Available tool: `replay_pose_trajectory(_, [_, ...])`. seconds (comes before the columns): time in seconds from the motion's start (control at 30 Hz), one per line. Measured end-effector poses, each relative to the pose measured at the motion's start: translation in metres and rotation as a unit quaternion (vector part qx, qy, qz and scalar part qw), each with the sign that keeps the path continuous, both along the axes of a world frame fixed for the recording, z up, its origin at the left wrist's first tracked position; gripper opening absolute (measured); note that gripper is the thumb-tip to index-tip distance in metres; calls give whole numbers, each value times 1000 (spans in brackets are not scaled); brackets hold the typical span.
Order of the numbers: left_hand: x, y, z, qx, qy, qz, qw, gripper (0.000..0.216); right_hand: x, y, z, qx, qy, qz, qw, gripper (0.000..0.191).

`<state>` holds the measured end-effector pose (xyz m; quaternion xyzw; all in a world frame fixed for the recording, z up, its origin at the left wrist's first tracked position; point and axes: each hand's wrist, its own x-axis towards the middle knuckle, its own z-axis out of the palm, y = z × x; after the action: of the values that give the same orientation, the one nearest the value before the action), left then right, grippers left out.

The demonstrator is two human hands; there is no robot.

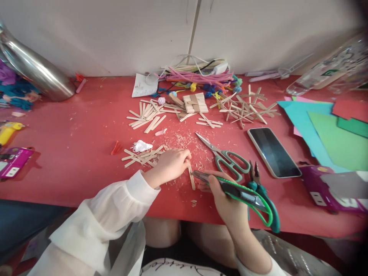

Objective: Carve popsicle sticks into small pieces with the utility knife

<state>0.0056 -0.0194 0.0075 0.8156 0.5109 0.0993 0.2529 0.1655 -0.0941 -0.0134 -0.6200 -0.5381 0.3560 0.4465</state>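
Observation:
Pinched in the closed fingers of my left hand (174, 165) is a wooden craft stick (192, 179), its near end slanting down towards me. My right hand (228, 199) is wrapped round a green and black utility knife (238, 191). The knife's blade end points left, close beside the stick; whether it touches the wood I cannot tell. Wood shavings (186, 142) lie scattered around and beyond my left hand. A pile of craft sticks (140, 157) rests just left of that hand. Scissors with grey-green handles (227, 159) lie beyond the knife.
Teal-handled pliers (255, 178) and a phone (271, 153) lie to the right, near coloured paper (299, 126). More craft sticks (149, 115), a bundled stack (195, 103) and pink pipe cleaners (198, 76) sit at the back. A steel bottle (43, 69) stands far left.

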Motion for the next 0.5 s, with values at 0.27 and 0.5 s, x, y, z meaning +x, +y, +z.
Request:
replay_pose_trajectory(0.27, [-1,0,0,-1,-6,-5,1000,5,2,2,-15,-56,131,-25,989,24])
replay_pose_trajectory(0.5, [-1,-1,3,-10,-12,-4,1000,2,1,-8,-6,1,18,0,1000,18])
